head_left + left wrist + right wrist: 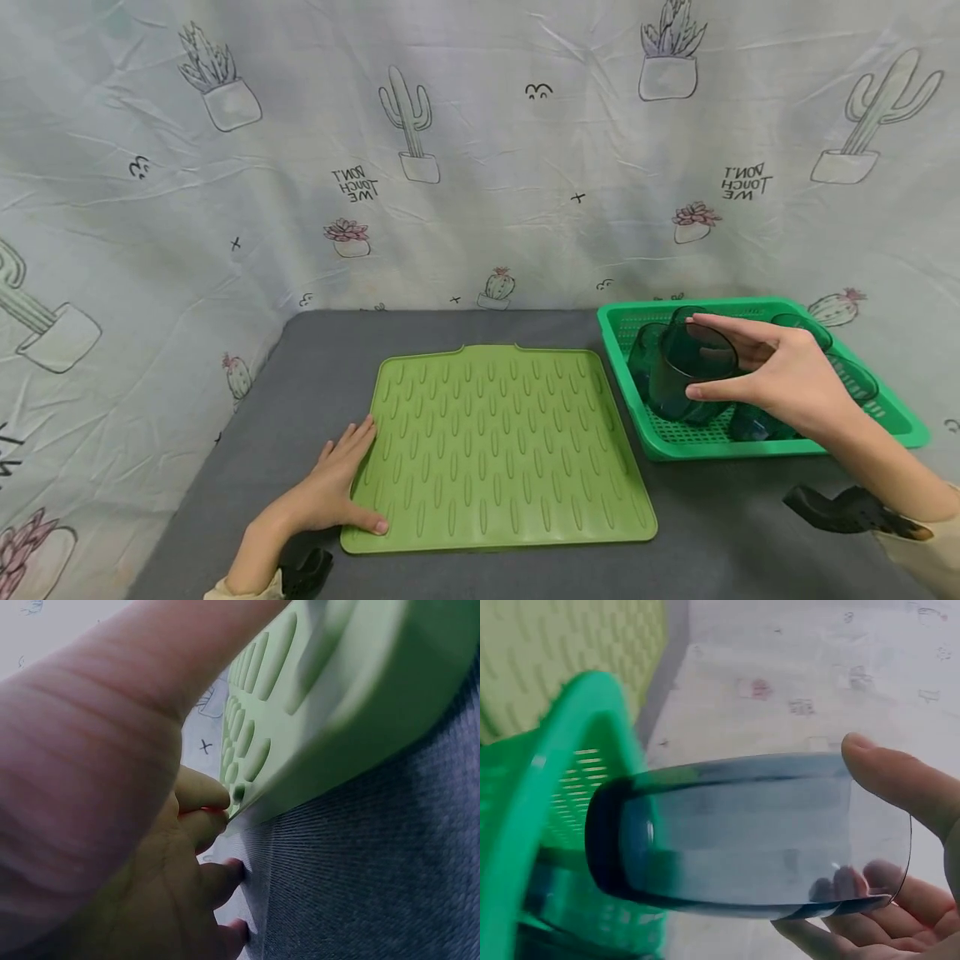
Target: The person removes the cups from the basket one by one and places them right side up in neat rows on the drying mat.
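The green mat (495,450) lies on the desk (720,517); the left hand (337,487) rests flat on its left edge, fingers straight. Right of the mat, above the green basket (900,421), the right hand (780,375) grips a dark cup (678,371) between thumb and fingers. The curtain (450,150) reads "DON'T TOUCH ME", mirrored.

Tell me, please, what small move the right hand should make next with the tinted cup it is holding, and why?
Probably lift the cup straight up until it is above the basket rim, before carrying it anywhere. The right hand grips it by the rim, but its base sits low inside the basket among other cups, so moving sideways now might strike the wall. The left hand rests on the mat edge.
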